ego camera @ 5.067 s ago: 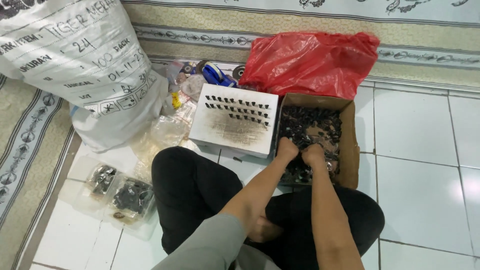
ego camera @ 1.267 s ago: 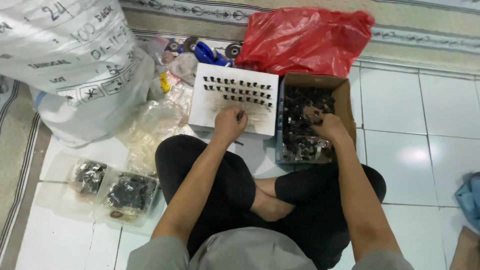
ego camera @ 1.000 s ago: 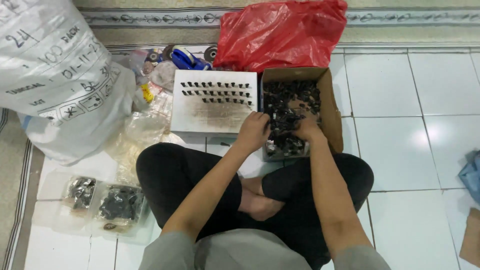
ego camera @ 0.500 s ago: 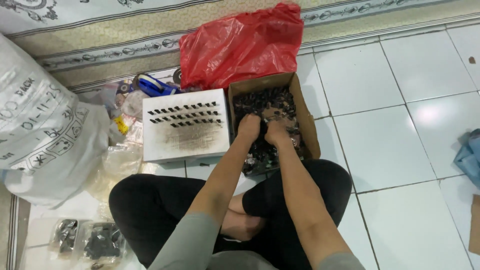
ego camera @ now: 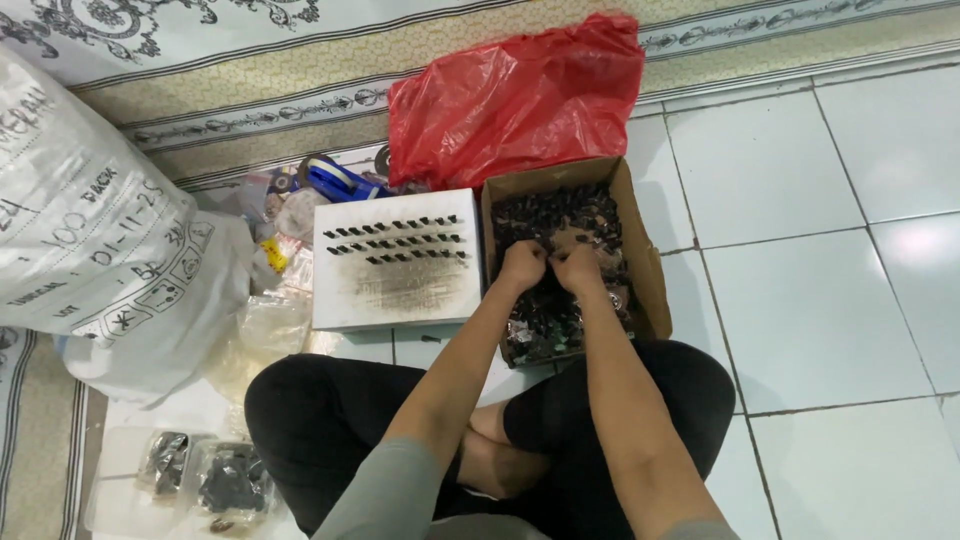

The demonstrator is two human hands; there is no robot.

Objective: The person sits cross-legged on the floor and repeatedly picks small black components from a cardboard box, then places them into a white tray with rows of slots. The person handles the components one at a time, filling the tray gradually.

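left hand (ego camera: 523,264): curled into a loose fist over the small black parts (ego camera: 548,315); fingers closed, but whether they pinch a piece cannot be told.
right hand (ego camera: 579,268): just beside the left, knuckles up, fingers folded down into the same heap; what it grips cannot be told either.
small black parts: heaped in the open brown cardboard box (ego camera: 645,262) on the floor, right in front of the crossed legs.
white foam board (ego camera: 395,290): lies flat, touching the box's left side; three short rows of black pieces stand in its upper part, the lower part bare and smudged grey.
step in hand: judged to be picking pieces out of the heap, both hands working together in the box.
next move calls for: by this judgement, a single piece held cleanly between the fingertips and carried left to the board's free area.
further out: red plastic bag (ego camera: 515,95) behind the box; large white woven sack (ego camera: 90,240) at far left; clear plastic packets of dark parts (ego camera: 210,475) by the left knee; white tiled floor (ego camera: 830,300).
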